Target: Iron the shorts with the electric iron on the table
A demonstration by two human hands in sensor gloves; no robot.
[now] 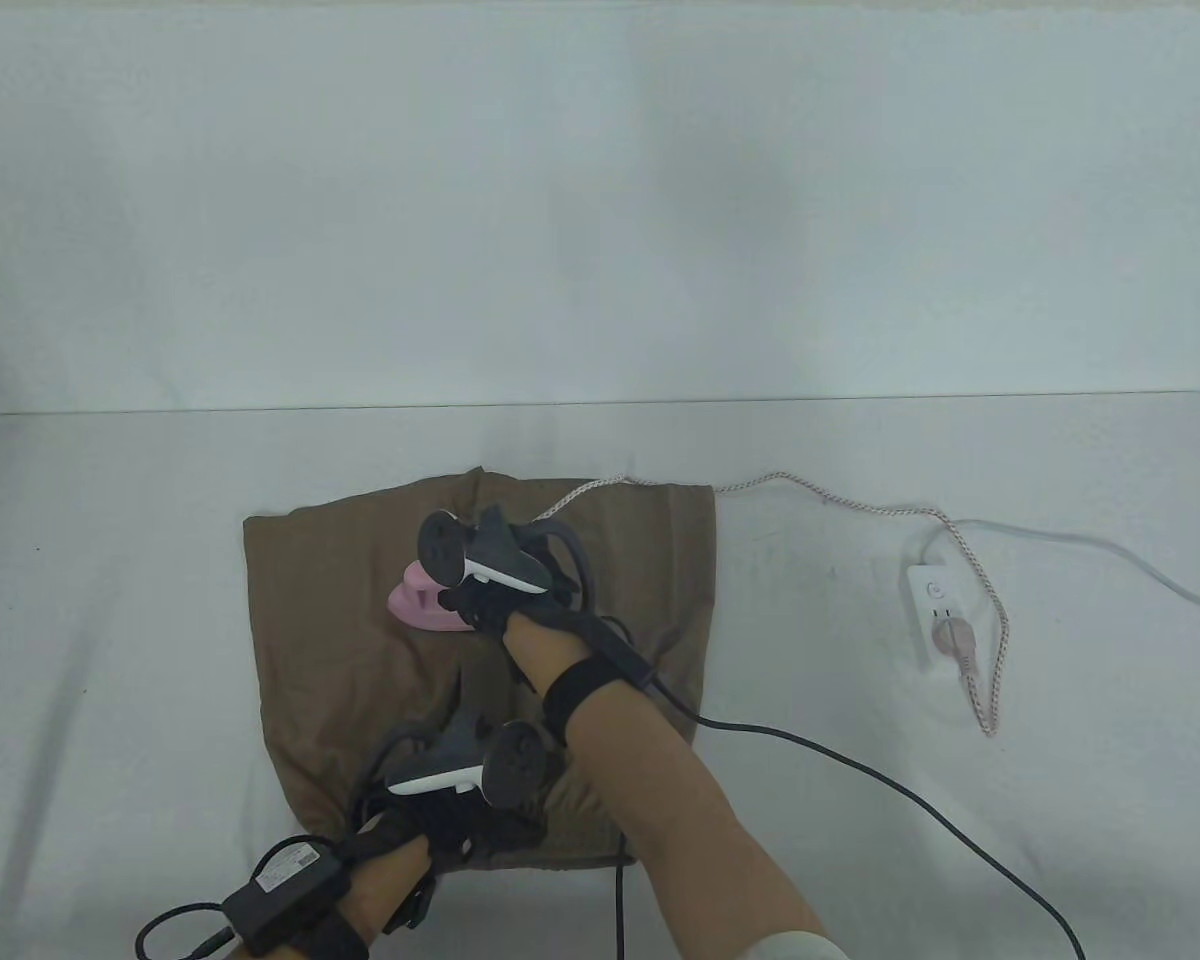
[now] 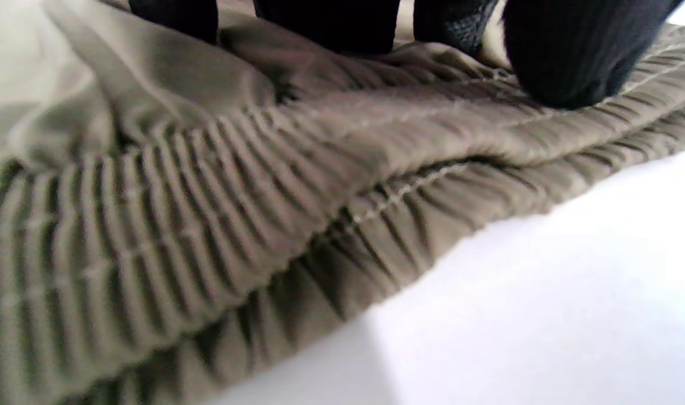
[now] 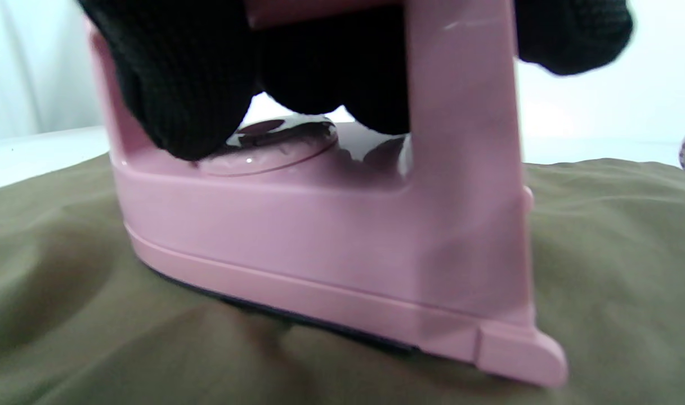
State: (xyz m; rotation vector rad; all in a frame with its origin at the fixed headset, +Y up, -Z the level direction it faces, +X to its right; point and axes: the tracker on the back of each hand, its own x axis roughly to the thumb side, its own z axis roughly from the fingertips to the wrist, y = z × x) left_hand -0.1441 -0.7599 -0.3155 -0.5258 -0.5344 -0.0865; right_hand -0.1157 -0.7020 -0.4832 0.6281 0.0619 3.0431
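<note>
Brown shorts [image 1: 320, 610] lie flat on the white table, waistband at the near edge. A pink electric iron [image 1: 422, 603] rests sole-down on the shorts' middle. My right hand [image 1: 485, 590] grips the iron's handle; in the right wrist view its black gloved fingers [image 3: 173, 95] wrap the handle of the iron [image 3: 331, 253] on the fabric [image 3: 601, 236]. My left hand [image 1: 450, 810] presses on the elastic waistband at the near edge; in the left wrist view its fingertips [image 2: 567, 62] rest on the ribbed waistband [image 2: 207, 225].
The iron's braided cord [image 1: 860, 505] runs right to a white power strip [image 1: 935, 610], where a pink plug [image 1: 955, 640] sits. A black glove cable [image 1: 860, 770] trails across the table to the right. The back wall stands behind the table's far edge.
</note>
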